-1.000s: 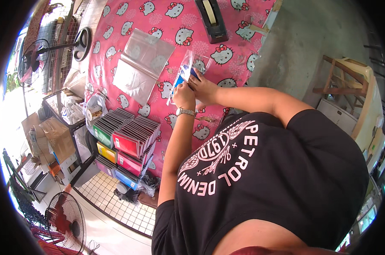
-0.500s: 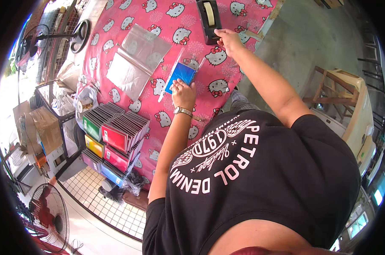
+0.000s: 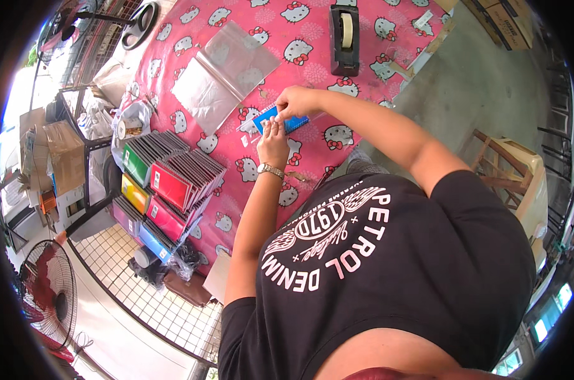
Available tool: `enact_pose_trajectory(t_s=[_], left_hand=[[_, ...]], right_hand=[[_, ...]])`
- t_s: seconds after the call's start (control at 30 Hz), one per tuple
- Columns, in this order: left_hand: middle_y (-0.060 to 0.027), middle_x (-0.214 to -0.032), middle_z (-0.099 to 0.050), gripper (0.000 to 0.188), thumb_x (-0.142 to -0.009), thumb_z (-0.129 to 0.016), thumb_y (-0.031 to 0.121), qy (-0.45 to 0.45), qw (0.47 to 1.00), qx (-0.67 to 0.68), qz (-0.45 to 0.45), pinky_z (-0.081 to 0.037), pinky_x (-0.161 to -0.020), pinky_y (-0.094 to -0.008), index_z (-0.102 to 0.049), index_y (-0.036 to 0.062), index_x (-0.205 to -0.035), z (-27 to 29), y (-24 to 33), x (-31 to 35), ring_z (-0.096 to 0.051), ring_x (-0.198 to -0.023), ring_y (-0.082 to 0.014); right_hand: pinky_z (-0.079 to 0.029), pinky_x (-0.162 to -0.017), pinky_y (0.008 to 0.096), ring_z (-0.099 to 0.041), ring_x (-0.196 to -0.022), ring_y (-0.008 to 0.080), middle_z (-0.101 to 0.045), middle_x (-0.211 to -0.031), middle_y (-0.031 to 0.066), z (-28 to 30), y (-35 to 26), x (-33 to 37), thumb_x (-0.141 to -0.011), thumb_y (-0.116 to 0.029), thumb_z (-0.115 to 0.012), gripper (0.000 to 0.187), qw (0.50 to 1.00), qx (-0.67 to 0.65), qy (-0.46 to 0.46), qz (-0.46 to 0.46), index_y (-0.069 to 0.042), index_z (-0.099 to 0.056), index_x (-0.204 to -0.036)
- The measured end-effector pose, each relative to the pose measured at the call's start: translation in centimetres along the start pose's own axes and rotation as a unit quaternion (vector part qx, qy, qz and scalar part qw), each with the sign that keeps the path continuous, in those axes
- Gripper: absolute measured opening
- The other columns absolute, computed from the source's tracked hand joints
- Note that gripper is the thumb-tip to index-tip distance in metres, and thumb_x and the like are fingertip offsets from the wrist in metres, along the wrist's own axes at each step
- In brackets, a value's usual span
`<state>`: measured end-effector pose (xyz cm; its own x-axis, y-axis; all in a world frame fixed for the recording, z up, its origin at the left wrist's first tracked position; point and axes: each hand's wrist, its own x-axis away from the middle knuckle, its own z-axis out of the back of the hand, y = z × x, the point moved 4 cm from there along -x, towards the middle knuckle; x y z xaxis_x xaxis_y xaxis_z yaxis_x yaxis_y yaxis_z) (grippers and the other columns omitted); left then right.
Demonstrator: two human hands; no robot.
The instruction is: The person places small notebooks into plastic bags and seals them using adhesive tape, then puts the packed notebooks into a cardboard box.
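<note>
One flat blue rectangular notebook (image 3: 294, 124); left hand (image 3: 273, 143) flat on it; right hand (image 3: 294, 104) bunched, grip unclear

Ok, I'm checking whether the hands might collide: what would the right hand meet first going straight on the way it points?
Probably the bare left hand, close beside the right hand at the blue rectangular notebook; depth, and whether they touch, is unclear.

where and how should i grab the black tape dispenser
Probably by the two long sides of the black tape dispenser, just nearer you than the tape roll, from above with your right hand. The body is long and narrow, its near end points your way, and the roll sits farther back. Keep off the near tip: any cutting edge is too small to tell.
</note>
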<state>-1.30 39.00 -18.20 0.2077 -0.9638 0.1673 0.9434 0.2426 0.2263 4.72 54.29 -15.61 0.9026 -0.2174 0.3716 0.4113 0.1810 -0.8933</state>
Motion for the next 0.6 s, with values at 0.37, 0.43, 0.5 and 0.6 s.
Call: enact_pose_trajectory(t_s=[0.37,0.43,0.5,0.6], left_hand=[[-0.0167,-0.134,-0.051,0.039,-0.087,-0.06,0.015,0.161,0.986,0.038,-0.013,-0.043,-0.104,-0.0416,-0.055,0.013,-0.125,0.1,-0.6,2.5,-0.05,-0.126,-0.0315],[-0.0166,-0.135,-0.048,0.039,-0.086,-0.063,0.023,0.134,0.991,0.019,-0.015,-0.039,-0.104,-0.0452,-0.056,0.0147,-0.123,1.4,-0.5,3.3,-0.045,-0.128,-0.032],[-0.0163,-0.135,-0.048,0.041,-0.086,-0.064,0.028,0.106,0.989,0.093,0.051,-0.039,-0.103,-0.046,-0.056,0.0156,-0.124,2.5,-1.4,3.3,-0.045,-0.127,-0.0312],[-0.0172,-0.13,-0.053,0.043,-0.087,-0.061,0.039,0.204,0.97,0.109,0.076,-0.042,-0.098,-0.0438,-0.061,0.0097,-0.118,4.2,-5.9,0.8,-0.05,-0.121,-0.0303]], right_hand=[[-0.053,-0.07,0.0417,-0.068,-0.078,0.0316,-0.069,-0.081,0.0176,-1.8,0.2,-1.5,-0.071,-0.031,-0.078,0.03,0.921,0.381,0.072,-0.024,-0.003,-0.07,-0.078],[-0.054,-0.072,0.0415,-0.068,-0.079,0.0323,-0.069,-0.083,0.0179,-0.6,0.2,0.9,-0.072,-0.032,-0.077,0.032,0.914,0.382,0.134,-0.027,-0.003,-0.069,-0.085],[-0.054,-0.074,0.042,-0.068,-0.079,0.0329,-0.069,-0.084,0.0171,-0.7,0.7,3.0,-0.075,-0.034,-0.075,0.035,0.931,0.336,0.117,-0.077,-0.003,-0.068,-0.091],[-0.053,-0.08,0.0442,-0.066,-0.09,0.0316,-0.069,-0.092,0.0139,-6.2,2.2,6.1,-0.082,-0.038,-0.072,0.041,0.969,0.017,-0.038,-0.242,-0.002,-0.064,-0.1]])
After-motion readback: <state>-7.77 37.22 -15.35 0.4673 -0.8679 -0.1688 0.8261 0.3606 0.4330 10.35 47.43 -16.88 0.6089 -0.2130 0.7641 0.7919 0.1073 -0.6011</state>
